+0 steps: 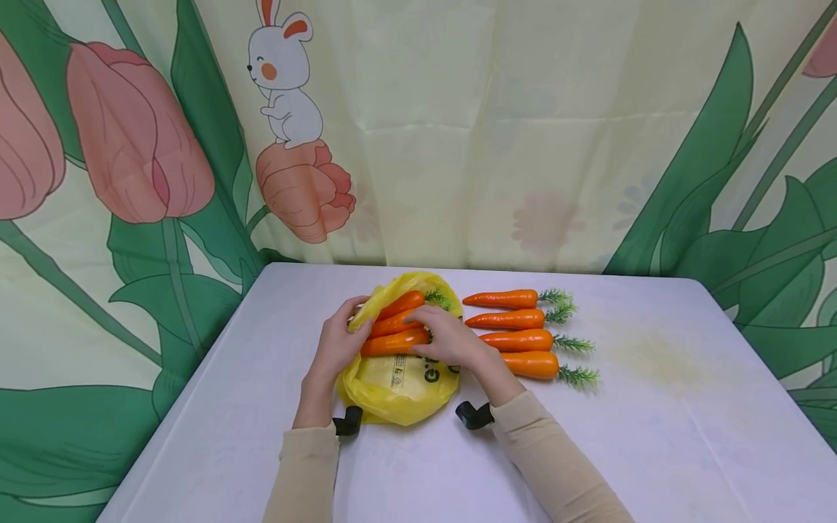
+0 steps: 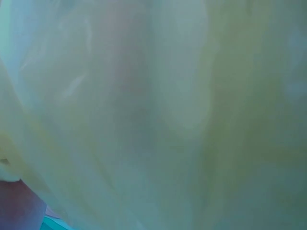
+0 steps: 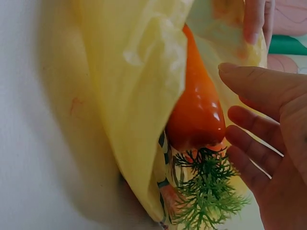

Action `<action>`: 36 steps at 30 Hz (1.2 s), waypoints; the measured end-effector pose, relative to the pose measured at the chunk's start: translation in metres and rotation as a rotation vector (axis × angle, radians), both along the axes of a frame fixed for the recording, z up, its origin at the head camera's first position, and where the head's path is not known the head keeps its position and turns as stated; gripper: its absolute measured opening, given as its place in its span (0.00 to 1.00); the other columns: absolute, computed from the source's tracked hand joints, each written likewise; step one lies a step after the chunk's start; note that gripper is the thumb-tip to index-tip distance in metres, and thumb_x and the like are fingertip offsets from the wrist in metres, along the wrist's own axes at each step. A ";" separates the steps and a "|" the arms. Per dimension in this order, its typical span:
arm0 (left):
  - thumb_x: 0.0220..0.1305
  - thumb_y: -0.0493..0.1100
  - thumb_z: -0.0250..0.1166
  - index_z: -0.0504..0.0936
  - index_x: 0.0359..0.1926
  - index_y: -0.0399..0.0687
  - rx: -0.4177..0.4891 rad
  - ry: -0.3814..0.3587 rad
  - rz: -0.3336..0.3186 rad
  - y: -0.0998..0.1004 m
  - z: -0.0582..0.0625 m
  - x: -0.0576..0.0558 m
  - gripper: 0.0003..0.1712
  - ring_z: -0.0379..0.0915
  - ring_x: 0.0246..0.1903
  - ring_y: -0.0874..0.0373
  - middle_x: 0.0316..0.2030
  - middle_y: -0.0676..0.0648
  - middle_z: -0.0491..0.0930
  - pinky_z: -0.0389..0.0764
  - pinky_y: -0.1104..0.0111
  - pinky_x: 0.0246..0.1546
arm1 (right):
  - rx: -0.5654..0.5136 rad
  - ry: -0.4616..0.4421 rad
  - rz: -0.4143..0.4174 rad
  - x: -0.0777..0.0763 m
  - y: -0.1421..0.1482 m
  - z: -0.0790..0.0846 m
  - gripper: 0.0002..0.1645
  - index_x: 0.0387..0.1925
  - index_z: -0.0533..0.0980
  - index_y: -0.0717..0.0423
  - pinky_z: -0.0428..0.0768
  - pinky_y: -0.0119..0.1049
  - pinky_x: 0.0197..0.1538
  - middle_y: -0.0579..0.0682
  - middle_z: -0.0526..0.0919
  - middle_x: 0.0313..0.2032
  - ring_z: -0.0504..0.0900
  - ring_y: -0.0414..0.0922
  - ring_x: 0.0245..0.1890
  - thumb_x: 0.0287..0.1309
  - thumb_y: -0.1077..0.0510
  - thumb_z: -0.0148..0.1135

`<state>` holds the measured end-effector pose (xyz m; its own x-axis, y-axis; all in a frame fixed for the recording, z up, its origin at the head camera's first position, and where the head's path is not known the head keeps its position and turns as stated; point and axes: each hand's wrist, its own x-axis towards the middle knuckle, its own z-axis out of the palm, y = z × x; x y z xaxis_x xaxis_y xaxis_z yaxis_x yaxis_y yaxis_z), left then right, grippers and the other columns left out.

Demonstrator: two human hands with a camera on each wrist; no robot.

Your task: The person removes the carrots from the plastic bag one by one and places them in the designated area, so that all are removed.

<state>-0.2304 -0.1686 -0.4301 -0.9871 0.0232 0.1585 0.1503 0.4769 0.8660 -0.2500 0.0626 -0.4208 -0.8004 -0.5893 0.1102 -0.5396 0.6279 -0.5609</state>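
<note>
A yellow plastic bag (image 1: 405, 408) lies on the table with its mouth spread wide and dark print inside. Three orange carrots with green tops are in it; the nearest carrot (image 1: 391, 343) lies below the other two. My left hand (image 1: 336, 343) holds the bag's left rim. Over the right ends of these carrots is my right hand (image 1: 451, 338). In the right wrist view its fingers are loosely bent, close beside a carrot (image 3: 199, 112); whether they touch it is unclear. Blurred yellow plastic (image 2: 158, 120) fills most of the left wrist view.
Several more carrots lie in a column right of the bag, including a top carrot (image 1: 502, 298) and a bottom carrot (image 1: 531, 365), their green tops pointing right. Black wrist cameras sit at both wrists. A white cloth covers the table (image 1: 654, 443); a printed curtain (image 1: 458, 145) hangs behind.
</note>
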 end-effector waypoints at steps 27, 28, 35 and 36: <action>0.71 0.41 0.63 0.74 0.66 0.51 0.016 0.019 -0.001 -0.002 -0.001 0.000 0.24 0.78 0.47 0.47 0.54 0.42 0.79 0.81 0.54 0.50 | 0.146 0.028 0.005 -0.006 -0.013 -0.013 0.27 0.62 0.78 0.53 0.72 0.43 0.63 0.48 0.79 0.59 0.73 0.47 0.60 0.62 0.52 0.71; 0.71 0.41 0.63 0.74 0.66 0.51 0.018 0.019 -0.002 -0.002 -0.001 0.000 0.24 0.78 0.47 0.47 0.54 0.42 0.79 0.81 0.54 0.50 | 0.150 0.032 0.007 -0.005 -0.014 -0.014 0.27 0.62 0.78 0.53 0.72 0.43 0.64 0.49 0.79 0.59 0.73 0.47 0.61 0.62 0.52 0.71; 0.71 0.42 0.63 0.74 0.65 0.51 0.016 0.018 -0.003 -0.001 -0.001 0.000 0.23 0.77 0.47 0.47 0.54 0.42 0.79 0.81 0.54 0.50 | 0.162 0.035 0.012 -0.003 -0.015 -0.013 0.28 0.61 0.78 0.54 0.73 0.43 0.64 0.49 0.79 0.59 0.74 0.47 0.60 0.60 0.54 0.73; 0.71 0.42 0.63 0.74 0.65 0.51 0.016 0.015 -0.002 -0.001 -0.001 0.000 0.23 0.77 0.47 0.47 0.55 0.42 0.79 0.81 0.55 0.50 | 0.162 0.034 0.011 -0.003 -0.015 -0.013 0.28 0.61 0.78 0.54 0.73 0.43 0.63 0.49 0.79 0.59 0.75 0.47 0.59 0.60 0.54 0.73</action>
